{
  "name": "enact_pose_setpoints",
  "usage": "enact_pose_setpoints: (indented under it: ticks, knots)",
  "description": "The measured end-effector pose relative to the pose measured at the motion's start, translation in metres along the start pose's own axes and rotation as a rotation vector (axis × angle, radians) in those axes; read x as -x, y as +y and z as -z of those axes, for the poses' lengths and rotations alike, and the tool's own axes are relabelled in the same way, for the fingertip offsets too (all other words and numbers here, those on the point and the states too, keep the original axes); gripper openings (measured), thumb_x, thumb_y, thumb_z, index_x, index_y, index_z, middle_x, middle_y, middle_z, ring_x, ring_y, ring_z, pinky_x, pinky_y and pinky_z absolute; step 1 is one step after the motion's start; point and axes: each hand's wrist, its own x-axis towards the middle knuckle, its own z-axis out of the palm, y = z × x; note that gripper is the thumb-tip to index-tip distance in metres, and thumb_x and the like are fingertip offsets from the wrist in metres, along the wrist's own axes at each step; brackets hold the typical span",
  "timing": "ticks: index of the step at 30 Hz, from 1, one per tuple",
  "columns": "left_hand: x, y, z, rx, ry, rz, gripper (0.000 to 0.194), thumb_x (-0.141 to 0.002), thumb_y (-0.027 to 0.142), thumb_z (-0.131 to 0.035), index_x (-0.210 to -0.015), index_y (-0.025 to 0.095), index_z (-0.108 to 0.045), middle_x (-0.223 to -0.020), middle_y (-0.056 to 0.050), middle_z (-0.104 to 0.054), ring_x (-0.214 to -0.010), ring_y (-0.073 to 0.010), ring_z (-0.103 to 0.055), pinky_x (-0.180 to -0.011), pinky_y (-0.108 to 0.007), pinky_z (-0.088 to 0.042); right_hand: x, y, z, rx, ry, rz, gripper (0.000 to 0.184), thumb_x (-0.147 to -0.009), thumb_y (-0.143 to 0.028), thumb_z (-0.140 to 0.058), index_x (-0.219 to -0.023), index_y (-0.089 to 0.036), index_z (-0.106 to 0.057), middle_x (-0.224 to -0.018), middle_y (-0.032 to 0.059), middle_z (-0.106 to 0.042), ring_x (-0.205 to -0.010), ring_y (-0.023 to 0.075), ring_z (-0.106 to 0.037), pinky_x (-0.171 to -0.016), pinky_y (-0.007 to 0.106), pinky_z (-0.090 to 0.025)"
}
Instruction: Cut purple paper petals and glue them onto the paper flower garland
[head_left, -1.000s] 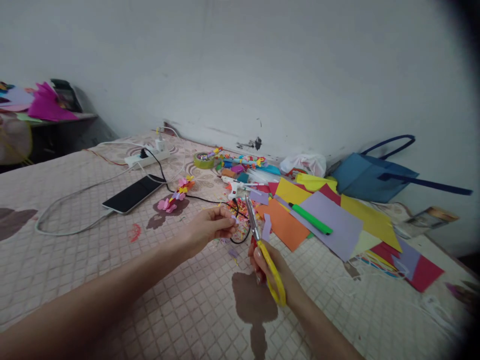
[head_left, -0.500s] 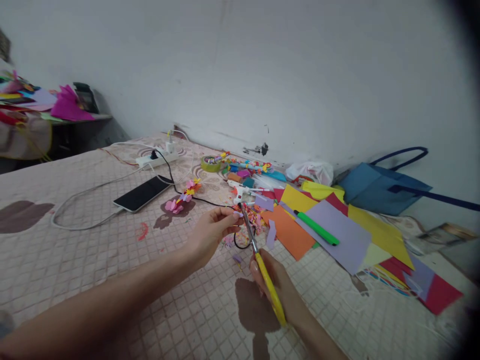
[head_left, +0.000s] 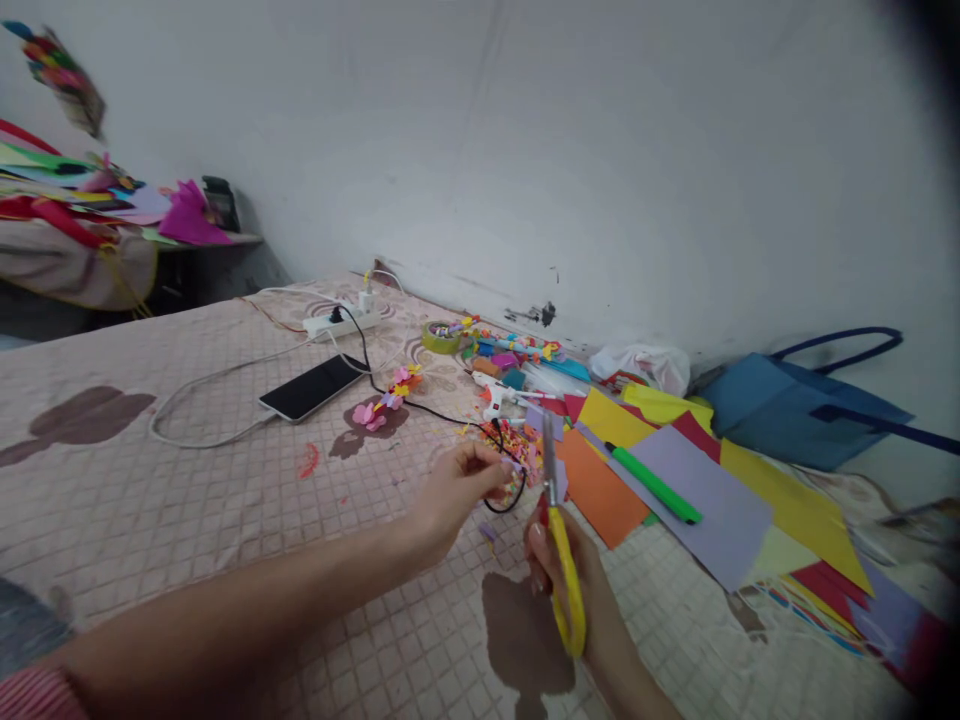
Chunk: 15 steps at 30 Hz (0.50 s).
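Centrally, we see the right hand (head_left: 568, 557) gripping yellow-handled scissors (head_left: 559, 535), their long axis pointing away from us, and the left hand (head_left: 459, 487) with its fingertips pinched on a small lilac scrap (head_left: 511, 465). The scrap lies left of the blades, apart from them. Beyond, we note a glue gun (head_left: 495, 402); rightward, an orange sheet (head_left: 598, 492). Farther out lie a white plastic bag (head_left: 651, 368) and a blue bag (head_left: 796, 412), whose contents we cannot make out.

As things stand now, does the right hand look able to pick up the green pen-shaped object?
Probably not directly: the right hand holds the yellow-handled scissors, which would likely have to be put down first. Otherwise, the green pen-shaped object lies uncovered on purple paper nearby.
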Motion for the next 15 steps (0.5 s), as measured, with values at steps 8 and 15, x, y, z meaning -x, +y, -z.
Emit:
enact_pose_setpoints:
  ticks: [8, 15]
  knots:
    - [0.01, -0.013, -0.004, -0.193, -0.049, 0.019, 0.017, -0.07, 0.027, -0.067, -0.071, 0.014, -0.056, -0.069, -0.001, -0.059, -0.065, -0.0106, -0.052, -0.061, -0.023, -0.04, -0.006, -0.01, -0.001, -0.058, 0.163, 0.019, 0.027, -0.072, -0.036, -0.067, -0.083, -0.02, -0.048, -0.065, -0.0046, -0.052, -0.045, 0.0077, -0.041, -0.04, 0.02, -0.037]
    - [0.009, -0.017, -0.002, -0.26, -0.101, 0.046, 0.021, -0.07, 0.032, -0.066, -0.071, 0.014, -0.056, -0.069, -0.002, -0.059, -0.063, -0.012, -0.052, -0.058, -0.024, -0.04, -0.008, -0.015, -0.003, -0.142, 0.169, 0.018, 0.028, -0.069, -0.035, -0.069, -0.079, -0.02, -0.047, -0.066, -0.005, -0.049, -0.046, 0.0071, -0.042, -0.038, 0.019, -0.036]
